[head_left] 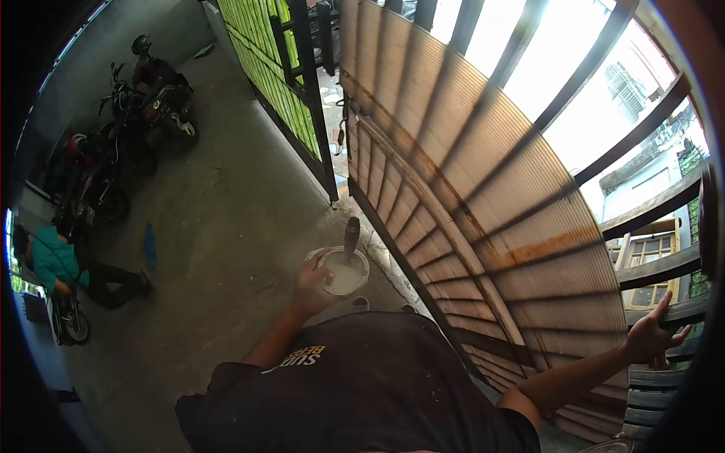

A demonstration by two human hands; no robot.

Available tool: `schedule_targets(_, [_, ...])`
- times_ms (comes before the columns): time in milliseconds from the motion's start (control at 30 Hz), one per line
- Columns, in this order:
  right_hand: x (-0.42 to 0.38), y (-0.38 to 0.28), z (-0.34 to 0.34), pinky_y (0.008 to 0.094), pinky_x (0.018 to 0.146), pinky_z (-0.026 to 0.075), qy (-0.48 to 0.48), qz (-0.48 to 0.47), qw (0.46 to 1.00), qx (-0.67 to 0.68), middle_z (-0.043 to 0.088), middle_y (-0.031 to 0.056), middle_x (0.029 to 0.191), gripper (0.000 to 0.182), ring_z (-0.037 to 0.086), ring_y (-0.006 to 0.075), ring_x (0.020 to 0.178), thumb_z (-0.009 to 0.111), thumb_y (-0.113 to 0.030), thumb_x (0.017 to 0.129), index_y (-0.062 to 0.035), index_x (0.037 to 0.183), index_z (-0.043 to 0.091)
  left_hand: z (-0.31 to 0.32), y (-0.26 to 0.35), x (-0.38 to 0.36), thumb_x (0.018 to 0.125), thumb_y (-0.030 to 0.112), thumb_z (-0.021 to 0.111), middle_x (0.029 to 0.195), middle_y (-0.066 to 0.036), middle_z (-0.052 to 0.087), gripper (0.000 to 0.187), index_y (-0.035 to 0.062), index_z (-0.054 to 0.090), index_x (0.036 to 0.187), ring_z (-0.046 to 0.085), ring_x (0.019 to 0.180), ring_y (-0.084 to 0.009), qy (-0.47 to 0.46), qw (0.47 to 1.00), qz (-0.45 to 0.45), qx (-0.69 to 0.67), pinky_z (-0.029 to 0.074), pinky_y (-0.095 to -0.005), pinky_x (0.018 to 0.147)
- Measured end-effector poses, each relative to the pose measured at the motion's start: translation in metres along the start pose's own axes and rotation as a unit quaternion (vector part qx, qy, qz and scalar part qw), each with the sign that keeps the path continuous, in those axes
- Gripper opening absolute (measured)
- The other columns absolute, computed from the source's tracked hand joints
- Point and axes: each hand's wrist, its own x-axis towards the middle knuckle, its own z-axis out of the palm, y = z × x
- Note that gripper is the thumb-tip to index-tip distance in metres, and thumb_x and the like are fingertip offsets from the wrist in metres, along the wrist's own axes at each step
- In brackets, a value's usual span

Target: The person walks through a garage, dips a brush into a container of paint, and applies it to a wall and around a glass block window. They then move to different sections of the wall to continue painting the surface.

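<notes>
My left hand (311,285) is closed on the rim of a small white bucket (365,281), with the thumb over its edge. Inside the bucket is a whitish liquid that looks like paint. A brush (352,235) with a dark handle stands tilted in it, its lower end hidden. Out to the far right, my right hand (655,334) is on a dark curved bar (686,311) of the metal gate, fingers partly wrapped round it. Brownish corrugated sheeting (483,219) with rust-coloured streaks covers much of the gate.
Motorcycles (162,106) stand along the left wall. Low at the left, a person in a teal shirt (54,253) is beside a wheel (77,326). A blue cloth-like item (149,245) lies on the concrete floor. A green slatted panel (260,64) adjoins the gate opening.
</notes>
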Motion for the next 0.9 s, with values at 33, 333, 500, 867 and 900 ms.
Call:
schedule_targets(33, [0.007, -0.006, -0.012, 0.0499, 0.114, 0.028, -0.035, 0.015, 0.999, 0.015, 0.048, 0.0204, 0.141, 0.101, 0.056, 0.0378, 0.121, 0.067, -0.068, 0.081, 0.0035, 0.145, 0.035, -0.006, 0.004, 0.005, 0.047, 0.020, 0.098, 0.124, -0.026, 0.060, 0.053, 0.0056, 0.052, 0.071, 0.063, 0.112, -0.0410, -0.003, 1.000, -0.002, -0.015, 0.054, -0.0459, 0.091])
schedule_targets(333, [0.076, -0.024, -0.018, 0.0762, 0.103, 0.018, 0.031, -0.031, 0.999, -0.030, 0.037, 0.0044, 0.152, 0.086, 0.021, 0.0647, 0.130, 0.052, -0.083, 0.079, -0.0213, 0.137, 0.056, -0.056, 0.049, 0.043, 0.046, 0.014, 0.097, 0.127, -0.027, 0.059, 0.052, 0.0035, 0.055, 0.075, 0.061, 0.116, -0.0416, -0.028, 0.997, 0.011, -0.065, 0.052, -0.0463, 0.094])
schedule_targets(500, [0.136, -0.068, -0.002, 0.0740, 0.104, 0.018, 0.037, -0.108, 0.991, -0.074, 0.039, -0.0037, 0.147, 0.071, 0.031, 0.0481, 0.133, 0.054, -0.077, 0.082, -0.0251, 0.129, 0.063, -0.096, 0.082, 0.073, 0.047, 0.014, 0.096, 0.128, -0.028, 0.058, 0.053, 0.0033, 0.053, 0.075, 0.061, 0.115, -0.0417, -0.047, 0.993, 0.057, -0.094, 0.052, -0.0464, 0.092])
schedule_targets(867, [-0.075, -0.081, -0.312, 0.0341, 0.073, 0.052, -0.597, 0.000, 0.688, 0.412, 0.070, 0.0105, 0.098, 0.041, 0.068, 0.0203, 0.082, 0.074, -0.017, 0.084, -0.0038, 0.121, 0.062, -0.113, 0.180, 0.025, 0.048, 0.017, 0.096, 0.128, -0.026, 0.059, 0.053, 0.0034, 0.051, 0.074, 0.062, 0.113, -0.0396, -0.201, 0.946, 0.165, -0.193, 0.051, -0.0422, 0.092])
schedule_targets(900, [-0.105, -0.073, -0.328, 0.0322, 0.073, 0.051, -0.586, 0.032, 0.677, 0.443, 0.070, 0.0089, 0.100, 0.047, 0.065, 0.0176, 0.079, 0.075, -0.023, 0.085, -0.0044, 0.125, 0.061, -0.110, 0.186, 0.015, 0.049, 0.016, 0.095, 0.128, -0.025, 0.059, 0.051, 0.0014, 0.057, 0.080, 0.062, 0.112, -0.0389, -0.220, 0.934, 0.183, -0.216, 0.051, -0.0423, 0.091])
